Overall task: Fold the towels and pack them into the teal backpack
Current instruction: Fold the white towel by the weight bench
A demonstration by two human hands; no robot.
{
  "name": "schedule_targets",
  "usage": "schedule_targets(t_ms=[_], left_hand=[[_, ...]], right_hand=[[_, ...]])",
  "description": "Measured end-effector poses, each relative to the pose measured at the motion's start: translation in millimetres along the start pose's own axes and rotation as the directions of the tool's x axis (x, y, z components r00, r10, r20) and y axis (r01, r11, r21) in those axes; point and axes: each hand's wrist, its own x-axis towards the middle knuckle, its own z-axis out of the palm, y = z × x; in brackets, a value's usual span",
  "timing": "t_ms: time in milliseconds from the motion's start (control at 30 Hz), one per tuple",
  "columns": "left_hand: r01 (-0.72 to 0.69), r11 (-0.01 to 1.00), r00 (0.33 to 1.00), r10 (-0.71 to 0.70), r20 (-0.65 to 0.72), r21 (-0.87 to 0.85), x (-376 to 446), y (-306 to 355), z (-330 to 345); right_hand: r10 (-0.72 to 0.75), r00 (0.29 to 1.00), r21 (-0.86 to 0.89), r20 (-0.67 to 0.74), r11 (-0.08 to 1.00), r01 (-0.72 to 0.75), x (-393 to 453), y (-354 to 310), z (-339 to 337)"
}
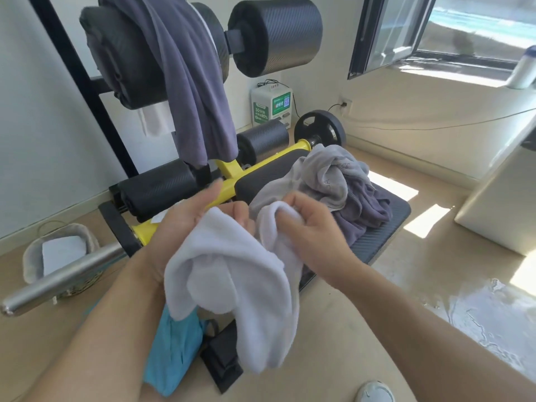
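white towel [232, 274] bunched in left hand [185, 227] and right hand [307, 224]

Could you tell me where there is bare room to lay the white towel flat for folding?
The near corner of the bench pad, right of the right hand, is bare, as is the floor between pad and wet patch. The pad's far end is crowded with the towel pile; the backpack fills the floor below the white towel.

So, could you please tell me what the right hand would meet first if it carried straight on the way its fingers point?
Probably the left hand: the right hand points leftward, gripping the white fleecy towel, and the left hand's fingers lie just beyond, though depth is uncertain.
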Motion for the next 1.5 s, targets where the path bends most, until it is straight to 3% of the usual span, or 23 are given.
schedule_targets(t_ms=[67,167,233,300,367,467,533,600,733,833,967,1067,1167,1300,1400,1500], left_hand=[[-0.021,0.982,0.999,0.012,0.049,0.19,-1.5,-2.2,-0.1],[0.014,0.765,0.971,0.143,-0.191,0.644,6.8,-15.6,-8.3],[0.134,0.634,0.898,0.248,-0.364,0.761,15.2,-27.0,-8.4],[0.2,0.574,0.889,0.235,-0.393,0.794,22.4,-36.9,-4.9],[0.165,0.548,0.934,0.179,-0.308,0.82,25.7,-40.0,2.9],[0.015,0.665,0.982,0.132,-0.138,0.746,24.3,-36.2,12.1],[-0.041,0.725,0.982,0.157,-0.106,0.688,24.9,-35.2,14.4],[-0.063,0.672,0.943,0.282,-0.177,0.738,30.9,-43.0,15.7],[-0.024,0.435,0.731,0.622,-0.282,0.9,43.2,-60.0,18.8],[0.013,0.33,0.621,0.737,-0.266,0.944,42.4,-59.4,12.1],[0.095,0.214,0.556,0.798,-0.23,0.972,43.4,-57.7,4.7],[0.031,0.158,0.595,0.79,-0.146,0.987,46.4,-55.2,7.1],[0.03,0.184,0.628,0.761,-0.162,0.982,46.3,-55.4,10.9],[0.019,0.257,0.644,0.736,-0.208,0.966,45.4,-58.3,13.9],[-0.051,0.377,0.62,0.738,-0.266,0.925,45.4,-57.0,15.1],[-0.058,0.414,0.598,0.743,-0.3,0.908,45.7,-55.5,12.8]], right_hand=[[-0.014,0.993,-0.047,-0.119,0.999,0.009,-3.3,-6.4,-13.3],[-0.011,0.987,-0.172,-0.159,0.985,-0.017,-10.1,-11.6,-32.7],[0.009,0.992,-0.241,-0.123,0.97,-0.039,-14.8,-12.9,-41.1],[0.016,0.997,-0.284,-0.072,0.958,-0.036,-18.5,-14.1,-42.5],[0.002,0.999,-0.326,-0.036,0.945,-0.014,-20.7,-14.4,-38.8],[-0.036,0.996,-0.354,-0.084,0.935,0.004,-20.2,-14.4,-36.4],[-0.05,0.99,-0.407,-0.132,0.913,-0.009,-18.7,-14.2,-37.0],[-0.052,0.988,-0.455,-0.143,0.89,-0.019,-17.4,-12.5,-36.6],[-0.097,0.988,-0.553,-0.123,0.833,0.013,-15.4,-8.7,-34.3],[-0.072,0.993,-0.572,-0.089,0.82,0.008,-14.8,-10.2,-35.4],[0.054,0.998,-0.58,0.029,0.814,-0.027,-16.5,-12.9,-38.5],[-0.035,0.997,-0.461,0.073,0.885,0.065,-16.9,-16.1,-42.4],[-0.111,0.993,-0.335,-0.045,0.938,0.09,-14.8,-15.1,-47.8],[-0.13,0.982,-0.456,-0.137,0.889,0.054,-10.5,-7.5,-53.3],[-0.003,0.992,-0.58,-0.125,0.812,-0.071,-8.6,0.2,-53.3],[0.119,0.99,-0.567,-0.07,0.812,-0.138,-9.0,1.4,-50.4]])
